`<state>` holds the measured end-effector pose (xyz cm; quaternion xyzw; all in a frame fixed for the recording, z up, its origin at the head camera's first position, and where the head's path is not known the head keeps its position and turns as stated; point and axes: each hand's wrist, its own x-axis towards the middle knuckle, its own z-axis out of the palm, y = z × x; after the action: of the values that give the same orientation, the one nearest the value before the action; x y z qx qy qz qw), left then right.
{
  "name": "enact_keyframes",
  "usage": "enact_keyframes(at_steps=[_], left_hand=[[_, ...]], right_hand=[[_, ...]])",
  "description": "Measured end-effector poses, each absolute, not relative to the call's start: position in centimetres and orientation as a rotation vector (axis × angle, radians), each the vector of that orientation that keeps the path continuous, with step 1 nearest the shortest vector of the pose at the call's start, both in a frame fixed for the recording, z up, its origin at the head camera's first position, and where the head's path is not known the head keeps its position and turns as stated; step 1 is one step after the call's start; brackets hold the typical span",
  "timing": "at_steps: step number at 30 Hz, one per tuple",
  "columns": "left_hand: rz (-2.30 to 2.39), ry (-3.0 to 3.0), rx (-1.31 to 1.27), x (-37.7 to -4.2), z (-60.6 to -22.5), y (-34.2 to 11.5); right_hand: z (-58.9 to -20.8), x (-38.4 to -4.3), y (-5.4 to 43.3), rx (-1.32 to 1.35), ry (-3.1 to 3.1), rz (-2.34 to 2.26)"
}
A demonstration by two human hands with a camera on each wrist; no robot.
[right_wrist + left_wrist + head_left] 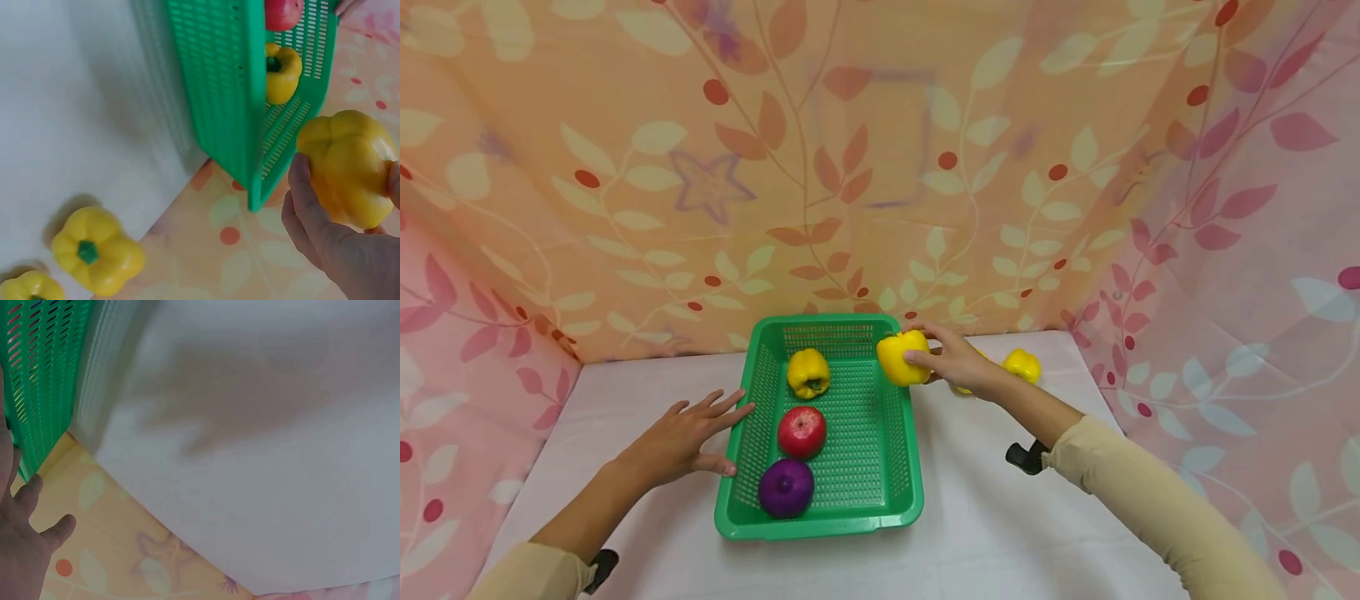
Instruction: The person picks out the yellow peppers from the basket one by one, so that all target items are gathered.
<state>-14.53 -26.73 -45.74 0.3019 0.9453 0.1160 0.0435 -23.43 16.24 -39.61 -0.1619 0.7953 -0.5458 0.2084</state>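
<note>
My right hand (955, 357) grips a yellow bell pepper (901, 358) over the right rim of the green basket (820, 527). The right wrist view shows fingers and thumb round this pepper (347, 169). Fingers spread, my left hand (688, 437) lies along the basket's left rim, its fingertips at the edge. Inside the basket, along its left side, are another yellow bell pepper (808, 372), a round red fruit (802, 432) whose kind I cannot tell, and a round purple vegetable (786, 487) with a short stub on top.
Two more yellow bell peppers lie on the white table right of the basket: one (97, 250) partly hidden behind my right wrist in the head view, the other (1022, 365) farther right. Patterned cloth (880, 167) hangs behind the table and along both sides.
</note>
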Motion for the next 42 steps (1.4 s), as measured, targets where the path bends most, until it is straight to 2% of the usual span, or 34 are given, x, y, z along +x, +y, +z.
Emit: enact_keyframes(at_steps=[16,34,42], left_hand=[[0.371,2.887,0.909,-14.6,-46.0,-26.8],[0.381,2.909,0.929,-14.4,-46.2,-26.9],[0.373,2.892,0.907,-14.5,-45.8,-26.8]], right_hand=[[-41.2,-21.6,23.5,-0.308,2.294,-1.465],[-47.3,-19.6,30.0,-0.001,2.303,-1.365],[-48.7,-19.0,32.0,0.077,2.301,-1.350]])
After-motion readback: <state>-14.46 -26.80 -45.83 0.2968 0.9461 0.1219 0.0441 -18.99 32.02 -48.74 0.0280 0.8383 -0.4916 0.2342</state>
